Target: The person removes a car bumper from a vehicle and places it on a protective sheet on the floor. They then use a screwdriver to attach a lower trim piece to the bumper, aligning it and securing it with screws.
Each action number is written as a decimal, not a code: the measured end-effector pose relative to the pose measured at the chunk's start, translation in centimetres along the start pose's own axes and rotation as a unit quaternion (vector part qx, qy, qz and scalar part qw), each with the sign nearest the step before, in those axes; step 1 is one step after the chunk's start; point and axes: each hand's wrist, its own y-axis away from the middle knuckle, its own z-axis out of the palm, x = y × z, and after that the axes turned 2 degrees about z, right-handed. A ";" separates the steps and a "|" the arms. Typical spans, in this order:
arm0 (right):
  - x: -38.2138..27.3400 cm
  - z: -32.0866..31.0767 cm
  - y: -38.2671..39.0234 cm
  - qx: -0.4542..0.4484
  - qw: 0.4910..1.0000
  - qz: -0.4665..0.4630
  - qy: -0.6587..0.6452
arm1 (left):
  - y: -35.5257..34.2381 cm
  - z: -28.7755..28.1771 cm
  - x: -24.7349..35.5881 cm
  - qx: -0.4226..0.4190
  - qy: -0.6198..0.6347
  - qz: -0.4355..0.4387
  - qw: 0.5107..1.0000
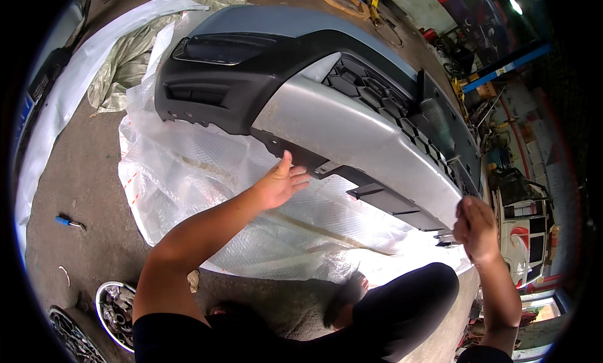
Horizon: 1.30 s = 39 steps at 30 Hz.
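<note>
A car bumper (333, 121) lies in front of me, with a silver lower panel, black plastic trim (220, 90) and a black honeycomb grille (370, 96). My left hand (282, 186) is open beside the bumper's black lower lip (301, 159), thumb up against the edge and fingers stretched out. At the bumper's right end my right hand (476, 231) is closed in a fist. Small dark and silvery pieces (446, 238) show beside its fingers, but what it grips is hidden. Bubble wrap (251, 231) is spread under the bumper.
A blue-handled tool (69, 223) lies on the floor at left. Near my left elbow stands a white bucket (103, 292) of metal parts. Crumpled sheeting (119, 80) lies at the far left. My bent knee (433, 287) is close to the bumper. Shelves and clutter (502, 124) line the right.
</note>
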 end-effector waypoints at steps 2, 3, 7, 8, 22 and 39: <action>0.6 -2.0 0.0 0.019 0.995 -0.085 -0.047 | 0.2 1.4 -0.2 -0.045 -0.030 0.002 0.999; 0.5 -2.2 0.1 0.048 0.988 -0.138 -0.058 | 0.3 1.8 -0.4 -0.039 -0.017 0.007 0.999; 1.5 -1.1 -0.5 0.040 0.954 -0.257 -0.147 | 0.5 2.9 0.0 -0.018 0.008 0.019 1.000; 4.0 -0.7 -0.9 0.024 0.954 -0.254 -0.161 | 0.5 3.4 -0.1 -0.015 0.010 0.015 1.000; 8.6 -1.8 -0.3 0.059 0.986 -0.112 -0.108 | -0.2 5.5 -1.2 0.050 0.001 0.009 0.999; 11.0 -12.7 1.7 0.184 0.871 -0.327 -0.318 | -1.6 9.8 -15.2 -0.003 -0.145 -0.136 0.980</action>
